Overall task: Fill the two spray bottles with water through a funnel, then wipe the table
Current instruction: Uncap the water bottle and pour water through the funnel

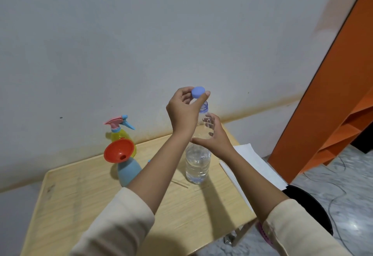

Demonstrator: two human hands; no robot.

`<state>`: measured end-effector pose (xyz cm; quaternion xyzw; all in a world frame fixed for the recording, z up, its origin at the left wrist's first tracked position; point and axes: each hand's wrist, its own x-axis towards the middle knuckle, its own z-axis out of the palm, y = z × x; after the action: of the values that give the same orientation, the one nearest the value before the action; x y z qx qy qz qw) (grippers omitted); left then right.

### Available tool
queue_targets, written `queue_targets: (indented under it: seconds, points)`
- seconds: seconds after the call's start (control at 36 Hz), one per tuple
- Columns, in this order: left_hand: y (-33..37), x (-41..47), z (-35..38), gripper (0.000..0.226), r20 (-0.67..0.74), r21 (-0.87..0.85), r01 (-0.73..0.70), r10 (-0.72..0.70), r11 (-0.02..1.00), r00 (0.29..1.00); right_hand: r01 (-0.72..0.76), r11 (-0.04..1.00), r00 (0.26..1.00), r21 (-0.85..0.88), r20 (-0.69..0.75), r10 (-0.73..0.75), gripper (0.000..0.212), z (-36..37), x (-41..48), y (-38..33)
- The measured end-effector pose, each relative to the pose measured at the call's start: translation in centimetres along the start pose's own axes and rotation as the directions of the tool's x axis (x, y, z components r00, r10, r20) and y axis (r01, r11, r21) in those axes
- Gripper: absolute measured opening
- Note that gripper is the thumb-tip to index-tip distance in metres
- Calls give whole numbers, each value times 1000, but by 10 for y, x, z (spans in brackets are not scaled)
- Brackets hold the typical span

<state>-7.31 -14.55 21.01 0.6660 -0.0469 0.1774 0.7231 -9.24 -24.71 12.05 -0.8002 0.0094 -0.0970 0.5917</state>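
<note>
A blue cap (198,92) is being pinched by the fingers of the left hand (182,112), just above the open neck of the clear water bottle (197,161). The bottle, upright near the bench (66,201) centre, is being gripped w/ curled right-hand (212,134) fingers. An orange funnel (119,151) is being carried, tilted, in the blue spray bottle (129,172); a yellow spray bottle (121,132) is being kept behind it at the far edge. White sheets (254,167) are being overhung at the right edge. The near-left bench is being left free.

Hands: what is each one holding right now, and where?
Left hand pinches the blue cap by its rim, off the neck. Right hand wraps the water bottle at its upper body.
</note>
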Motion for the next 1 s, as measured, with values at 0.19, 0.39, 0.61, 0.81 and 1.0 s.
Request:
queue_targets:
  seconds: [0.19, 0.39, 0.61, 0.81, 1.0]
  points:
    - [-50, -15, -55, 27, -19, 118, -10, 12, 993, 1000, 2, 1000, 1000, 19, -27, -2, 96, 3, -2, 1]
    - [-171, -93, -125, 27, -16, 418, 267, -287, 868, 958, 24, 999, 997, 48, -78, -20, 93, 9, -3, 8]
    - [-233, -150, -144, 32, 5, 552, 289, -349, 782, 937, 45, 992, 994, 116, -101, -33, 90, 14, -8, 15]
    - [-236, -147, -137, 52, 38, 671, 255, -375, 696, 926, 77, 987, 993, 139, -100, -64, 97, 15, -10, 20]
    - [-187, -124, -113, 63, -71, 518, 217, -211, 828, 975, 71, 993, 997, 97, 9, -72, 107, 9, -19, 46]
